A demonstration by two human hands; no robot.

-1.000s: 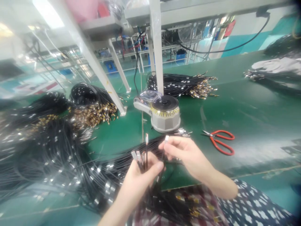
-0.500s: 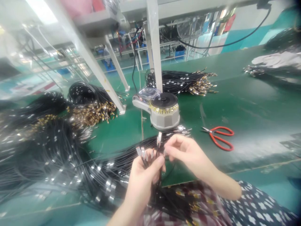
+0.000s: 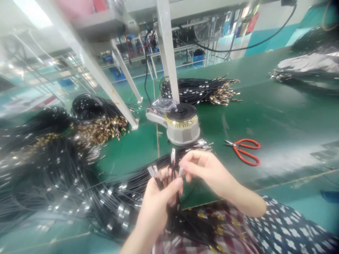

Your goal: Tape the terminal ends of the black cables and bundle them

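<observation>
My left hand (image 3: 162, 197) is closed round several black cables (image 3: 173, 211) whose flat silver connectors (image 3: 173, 155) stick up above the fingers. My right hand (image 3: 200, 165) is beside it on the right, thumb and forefinger pinched at the silver end of one cable (image 3: 180, 171). The rest of the held bundle hangs down over my lap, where gold-coloured ends (image 3: 219, 222) show. Behind both hands, more black cables (image 3: 159, 158) lie across the green table, their silver tips pointing right.
A round grey tape dispenser (image 3: 182, 130) with a black top stands beyond my hands. Red-handled scissors (image 3: 246, 151) lie to the right. Cable bundles are at the left (image 3: 97, 113) and behind the dispenser (image 3: 196, 90). White metal legs (image 3: 169, 53) rise from the table (image 3: 265, 116).
My right fingertips have shifted slightly, and a silver connector now shows clearly beside them. The left hand keeps its hold on the cables. The whole view has shifted a little.
</observation>
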